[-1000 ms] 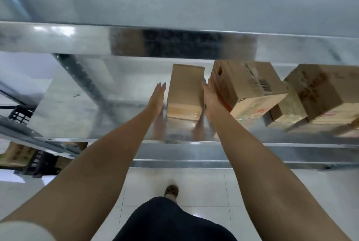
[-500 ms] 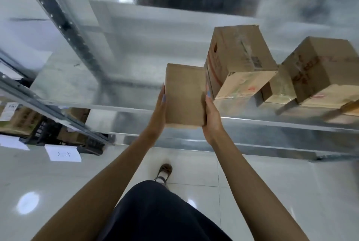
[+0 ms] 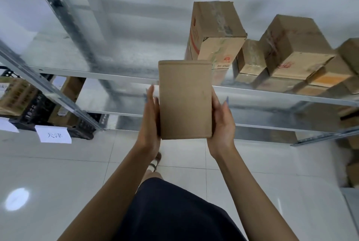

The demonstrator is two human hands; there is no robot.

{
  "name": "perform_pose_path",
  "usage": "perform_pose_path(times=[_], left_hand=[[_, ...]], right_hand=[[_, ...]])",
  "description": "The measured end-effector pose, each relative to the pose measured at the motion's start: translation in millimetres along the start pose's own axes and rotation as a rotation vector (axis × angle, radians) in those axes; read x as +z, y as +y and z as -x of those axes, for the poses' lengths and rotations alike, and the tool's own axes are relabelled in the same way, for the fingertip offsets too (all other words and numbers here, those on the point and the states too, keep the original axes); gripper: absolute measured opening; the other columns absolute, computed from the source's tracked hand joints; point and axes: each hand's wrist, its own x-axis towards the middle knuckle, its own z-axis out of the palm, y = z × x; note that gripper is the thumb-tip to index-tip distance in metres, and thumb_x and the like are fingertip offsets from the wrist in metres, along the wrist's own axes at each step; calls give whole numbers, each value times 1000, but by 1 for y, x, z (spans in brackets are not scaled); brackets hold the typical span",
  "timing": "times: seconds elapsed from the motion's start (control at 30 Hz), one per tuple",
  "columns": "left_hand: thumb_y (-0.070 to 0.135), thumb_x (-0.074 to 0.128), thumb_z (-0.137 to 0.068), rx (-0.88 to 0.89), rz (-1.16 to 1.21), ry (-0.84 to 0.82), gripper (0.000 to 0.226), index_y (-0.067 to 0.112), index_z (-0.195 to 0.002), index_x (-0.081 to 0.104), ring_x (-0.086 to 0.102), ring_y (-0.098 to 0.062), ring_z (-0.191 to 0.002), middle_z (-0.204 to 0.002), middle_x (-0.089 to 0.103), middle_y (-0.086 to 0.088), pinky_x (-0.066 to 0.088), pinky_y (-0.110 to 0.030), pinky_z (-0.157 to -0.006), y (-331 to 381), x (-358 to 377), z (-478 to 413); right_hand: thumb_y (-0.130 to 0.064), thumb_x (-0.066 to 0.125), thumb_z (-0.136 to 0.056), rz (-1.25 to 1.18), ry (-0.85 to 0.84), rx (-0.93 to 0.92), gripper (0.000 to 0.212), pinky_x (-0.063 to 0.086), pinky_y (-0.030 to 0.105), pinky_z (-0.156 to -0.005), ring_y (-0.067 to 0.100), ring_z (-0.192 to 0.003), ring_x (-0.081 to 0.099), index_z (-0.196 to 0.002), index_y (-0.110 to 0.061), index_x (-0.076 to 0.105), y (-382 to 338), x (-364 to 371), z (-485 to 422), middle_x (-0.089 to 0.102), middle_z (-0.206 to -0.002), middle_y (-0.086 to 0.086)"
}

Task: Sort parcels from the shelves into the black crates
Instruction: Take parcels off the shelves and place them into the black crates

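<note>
A plain cardboard parcel (image 3: 185, 101) was held up in front of the metal shelf (image 3: 116, 56), clear of its edge. The left hand (image 3: 150, 124) pressed flat against its left side and the right hand (image 3: 221, 126) against its right, fingers straight. More boxes (image 3: 215, 32) stood on the shelf behind. A black crate (image 3: 38, 112) sat on the floor at the left, with a paper label (image 3: 53, 135) just in front.
</note>
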Motion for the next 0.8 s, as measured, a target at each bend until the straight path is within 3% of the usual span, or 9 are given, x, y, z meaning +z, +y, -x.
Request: perform_pose_path(times=[0.07, 0.1, 0.2, 0.33, 0.43, 0.53, 0.6, 0.7, 0.8], left_hand=[[53, 18, -103, -202, 213, 150, 53, 31, -148, 36, 36, -17, -141, -154, 36, 6, 29, -36, -112, 11, 4, -5], [53, 19, -102, -292, 231, 169, 56, 25, -139, 50, 49, -19, -131, -144, 50, 3, 37, -35, -105, 16, 5, -7], [61, 32, -97, -426, 77, 231, 53, 23, -107, 68, 65, -21, -97, -112, 71, -1, 51, -37, -87, 14, 10, -7], [61, 32, -97, -304, 7, 208, 52, 27, -114, 67, 62, -21, -107, -115, 70, 1, 48, -41, -94, 15, 19, 4], [55, 23, -101, -145, -27, 112, 46, 36, -106, 64, 59, -17, -109, -107, 69, 8, 46, -38, -98, 21, 29, 13], [70, 30, -86, 23, -31, 58, 58, 35, -124, 56, 54, -20, -122, -125, 63, 3, 39, -46, -108, 20, 28, 16], [69, 32, -79, 134, -59, -36, 61, 35, -124, 53, 53, -21, -122, -127, 59, 0, 39, -47, -109, 16, 23, 15], [62, 32, -82, 192, -88, -97, 52, 34, -121, 50, 53, -15, -117, -123, 56, 2, 42, -43, -106, 9, 17, 14], [71, 37, -78, 158, -112, -71, 67, 27, -128, 47, 55, -6, -116, -127, 56, 4, 43, -31, -101, 6, 12, 13]], right_hand=[[-52, 21, -100, -72, -9, 14, 58, 25, 42, -119, 19, -139, 43, -140, -21, 51, -1, -8, 8, 50, -146, 2], [-52, 18, -101, -89, -33, 18, 60, 22, 43, -121, 19, -140, 41, -139, -19, 52, 0, -11, 11, 50, -147, 3], [-53, 16, -100, -88, -55, 44, 63, 21, 41, -121, 16, -140, 41, -140, -19, 49, 6, -15, 18, 50, -147, 1], [-54, 13, -101, 9, -11, 39, 58, 21, 33, -121, -3, -132, 42, -145, -30, 41, -4, -12, 12, 50, -140, -18], [-62, 14, -98, 2, -13, 115, 61, 31, 35, -116, 7, -136, 43, -148, -35, 37, -21, -7, 5, 47, -147, -12], [-63, 17, -98, 9, 25, 146, 63, 56, 25, -83, 9, -115, 63, -142, -31, 49, -27, -1, 5, 65, -130, -7], [-61, 18, -99, 13, 44, 133, 61, 56, 18, -67, 3, -96, 70, -135, -31, 56, -23, -1, 8, 73, -110, -11], [-59, 18, -100, 6, 67, 104, 58, 54, 15, -65, 0, -94, 69, -136, -31, 55, -17, -1, 11, 73, -108, -13], [-57, 20, -101, -40, 60, 109, 57, 55, 15, -66, 2, -97, 69, -137, -29, 54, -14, 3, 13, 71, -114, -11]])
